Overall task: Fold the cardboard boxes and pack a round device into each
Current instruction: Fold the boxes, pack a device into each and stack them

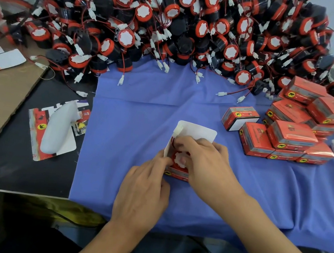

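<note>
The small red cardboard box (pixel 176 174) stands open in the lower middle of the frame, on the blue cloth (pixel 130 131) that covers the counter (pixel 4 167). Its printed front wall faces the bottom of the frame. Its white lid flap (pixel 200 131) stands up on the far side, toward the top of the frame.

The round red-and-black device (pixel 178 157), white centre up, sits in the mouth of the box; I cannot tell whether it is fully seated. Its thin red wire (pixel 173 141) loops up at the upper left of the device. The white plug (pixel 178 131) on the wire's end pokes out above the box, against the lid flap.

The left hand (pixel 143 190) comes in from the lower left and grips the box's left wall, fingers (pixel 162 158) curled on it. The right hand (pixel 206 160) reaches over from the lower right, its fingers (pixel 183 143) bent round the device, one tip on the white centre and the others at the wire.

The next move likely turns on the plug. It lies just beyond the right fingertips toward the top of the frame, between the device and the lid's hinge, so the right hand is nearer. It probably needs tucking down before the flap folds toward the bottom of the frame, or the lid may catch on it.
</note>
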### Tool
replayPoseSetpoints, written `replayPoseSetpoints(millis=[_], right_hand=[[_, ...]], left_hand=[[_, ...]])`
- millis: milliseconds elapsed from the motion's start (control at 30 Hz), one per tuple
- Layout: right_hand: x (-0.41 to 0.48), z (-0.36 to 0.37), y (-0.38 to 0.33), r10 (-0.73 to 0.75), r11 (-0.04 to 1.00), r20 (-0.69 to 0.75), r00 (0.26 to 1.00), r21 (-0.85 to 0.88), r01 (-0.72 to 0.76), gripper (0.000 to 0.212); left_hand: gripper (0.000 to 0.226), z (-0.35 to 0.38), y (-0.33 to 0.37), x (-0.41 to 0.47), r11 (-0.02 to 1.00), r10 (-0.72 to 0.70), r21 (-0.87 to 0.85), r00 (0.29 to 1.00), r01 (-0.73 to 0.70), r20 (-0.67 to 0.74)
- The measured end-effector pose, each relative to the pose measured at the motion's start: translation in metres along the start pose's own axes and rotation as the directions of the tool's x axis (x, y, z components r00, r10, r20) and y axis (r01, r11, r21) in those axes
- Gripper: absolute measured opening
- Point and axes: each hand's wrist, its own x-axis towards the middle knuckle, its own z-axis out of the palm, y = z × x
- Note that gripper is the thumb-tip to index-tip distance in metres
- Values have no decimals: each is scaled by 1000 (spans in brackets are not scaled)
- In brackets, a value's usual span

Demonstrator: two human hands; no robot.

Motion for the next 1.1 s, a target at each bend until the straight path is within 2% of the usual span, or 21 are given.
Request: replayPoseSetpoints(millis=[133,200,267,333,433,500,600,800,967,1100], right_hand=[[1,-1,1,4,999,0,1000,41,-4,45],[2,-1,0,18,997,-16,1000,72,-17,41],[3,1,-1,35,995,-25,999,94,-32,45],[3,1,0,55,990,-17,998,132,-52,58],[6,-3,-2,38,991,13,999,124,-40,93],[8,-6,-4,4,996,30,1000,88,-7,101],[12,-8,-4,2,994,34,999,109,-6,91],[5,-9,-6,24,981,8,1000,191,-25,55],[3,-5,-12,60,964,-106,993,263,-30,19],[5,1,-11,118,955,-188,975,290,-60,10]], left_hand=[[52,-2,3,0,998,-56,-20,998,56,25],[56,-5,5,1,995,-91,-48,995,93,42],[61,-7,6,1,992,-100,-69,992,105,70],[65,-9,7,1,988,-115,-92,989,123,93],[66,-13,7,2,979,-123,-150,986,140,115],[62,-16,7,2,975,-115,-174,986,136,123],[62,-18,4,2,981,-89,-160,985,113,150],[69,-16,2,2,991,-59,-107,983,78,171],[70,-15,2,0,990,-64,-118,991,77,114],[66,-12,-1,-1,987,-88,-122,991,101,104]])
